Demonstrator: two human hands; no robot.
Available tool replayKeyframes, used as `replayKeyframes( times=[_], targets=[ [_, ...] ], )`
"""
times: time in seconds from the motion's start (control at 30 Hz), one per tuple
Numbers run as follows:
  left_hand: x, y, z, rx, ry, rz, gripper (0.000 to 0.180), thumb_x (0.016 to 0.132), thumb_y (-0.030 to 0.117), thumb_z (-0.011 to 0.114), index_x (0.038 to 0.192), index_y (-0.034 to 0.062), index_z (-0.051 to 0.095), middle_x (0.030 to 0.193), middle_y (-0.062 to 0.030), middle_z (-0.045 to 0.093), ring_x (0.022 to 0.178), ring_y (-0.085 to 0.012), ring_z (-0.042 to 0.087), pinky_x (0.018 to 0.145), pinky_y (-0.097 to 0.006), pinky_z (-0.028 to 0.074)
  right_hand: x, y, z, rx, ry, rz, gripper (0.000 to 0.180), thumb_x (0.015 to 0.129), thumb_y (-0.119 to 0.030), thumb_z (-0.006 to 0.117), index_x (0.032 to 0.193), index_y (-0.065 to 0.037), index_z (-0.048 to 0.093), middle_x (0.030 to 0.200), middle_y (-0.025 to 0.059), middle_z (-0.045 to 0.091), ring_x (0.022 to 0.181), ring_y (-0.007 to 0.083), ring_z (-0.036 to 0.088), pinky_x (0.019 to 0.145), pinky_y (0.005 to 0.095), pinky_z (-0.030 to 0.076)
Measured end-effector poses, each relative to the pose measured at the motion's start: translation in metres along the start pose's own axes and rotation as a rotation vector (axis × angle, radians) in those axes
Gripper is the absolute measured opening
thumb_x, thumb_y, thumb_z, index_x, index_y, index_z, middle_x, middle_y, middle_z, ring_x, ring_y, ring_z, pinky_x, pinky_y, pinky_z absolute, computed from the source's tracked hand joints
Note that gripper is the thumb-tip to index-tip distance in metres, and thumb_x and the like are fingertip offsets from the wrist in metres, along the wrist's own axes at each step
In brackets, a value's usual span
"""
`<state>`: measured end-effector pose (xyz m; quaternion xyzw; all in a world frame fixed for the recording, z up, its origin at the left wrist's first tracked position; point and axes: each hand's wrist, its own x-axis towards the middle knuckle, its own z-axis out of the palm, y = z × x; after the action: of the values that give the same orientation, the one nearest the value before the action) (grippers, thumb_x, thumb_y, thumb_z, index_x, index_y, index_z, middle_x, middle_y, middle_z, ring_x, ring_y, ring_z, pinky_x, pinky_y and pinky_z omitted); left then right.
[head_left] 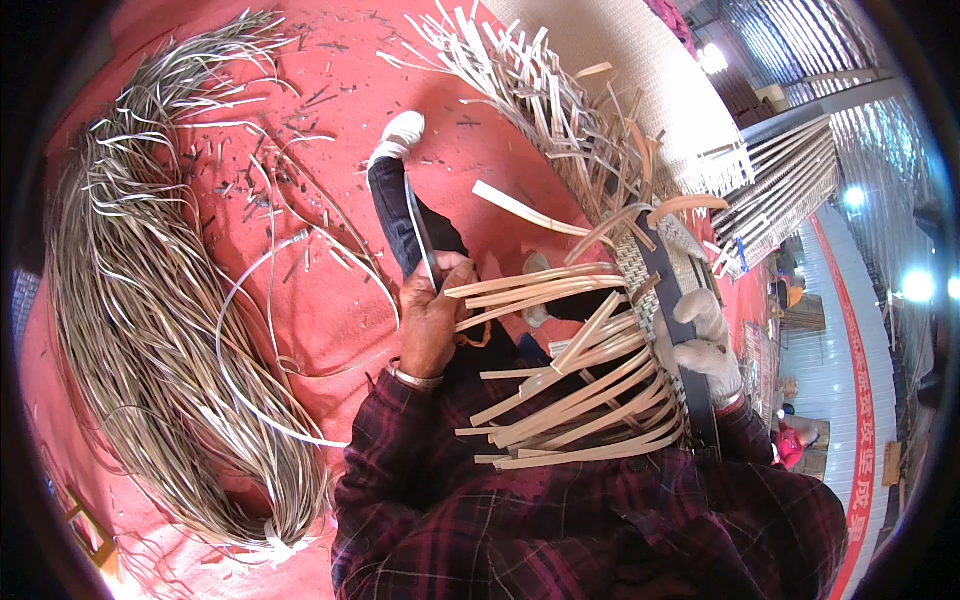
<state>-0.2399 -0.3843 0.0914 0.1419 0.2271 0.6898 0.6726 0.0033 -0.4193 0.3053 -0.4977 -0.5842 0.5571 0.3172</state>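
Observation:
My left hand, bare with a bracelet at the wrist, is closed around a thin, flat greyish strip that points up and away. Its fingers are close to the loose ends of several pale weaving strips; whether they touch is unclear. These strips fan out leftward from a woven mat's edge over my lap. On the right, my right hand, in a white glove, grips a long dark flat bar lying along that edge. Part of its fingers is hidden behind the bar.
A large bundle of long strips, tied at its near end, lies on the red floor at left. Loose strips and dark scraps are scattered beside it. My outstretched leg ends in a white shoe. Another person in red is at far right.

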Motion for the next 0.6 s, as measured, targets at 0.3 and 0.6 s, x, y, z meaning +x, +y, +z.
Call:
replayKeyframes(
  times=[0.3,0.6],
  targets=[
    [0.005,-0.009,-0.004,-0.091,0.022,-0.063,0.004,0.093,0.008,0.061,0.093,0.0047,0.061,0.073,0.0,0.057,0.054,-0.0049,0.046,0.046,-0.02,0.036,0.008,0.008,0.009,-0.069,-0.084,-0.041,0.034,0.08,-0.009,0.07,0.107,-0.009,0.048,0.097,0.0104,0.057,0.062,0.0124,0.054,0.056,0.0243,0.043],
    [-0.014,-0.01,-0.047,-0.144,-0.191,-0.363,0.01,0.094,0.015,0.06,0.1,0.0068,0.06,0.08,-0.0004,0.061,0.059,-0.01,0.051,0.051,-0.028,0.044,0.067,0.03,0.037,-0.093,-0.071,0.042,0.023,0.081,-0.002,0.063,0.102,-0.006,0.056,0.089,-0.0007,0.051,0.068,0.0048,0.049,0.058,0.0192,0.04]
  ],
)
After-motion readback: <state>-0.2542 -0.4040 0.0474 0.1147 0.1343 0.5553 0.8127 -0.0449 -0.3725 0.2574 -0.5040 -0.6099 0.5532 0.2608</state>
